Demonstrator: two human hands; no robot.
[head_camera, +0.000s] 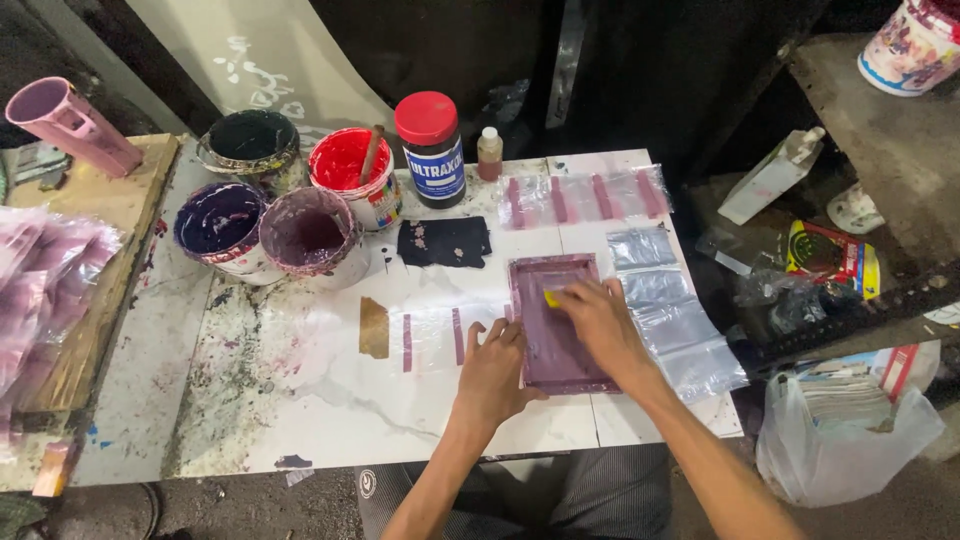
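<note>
Near the counter's (330, 420) front edge, our left hand (492, 375) lies flat, steadying the purple screen frame (552, 325), while our right hand (600, 322) pinches a yellow squeegee (551, 298).

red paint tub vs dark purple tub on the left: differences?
The red paint tub is bright red inside; the dark purple tub is deep violet. The red one has a stick standing in it; the purple one has none. The red one sits farther back, next to the black jar with the red lid; the purple one sits nearer the table's left side. Both are round, open and paint-smeared.
</note>
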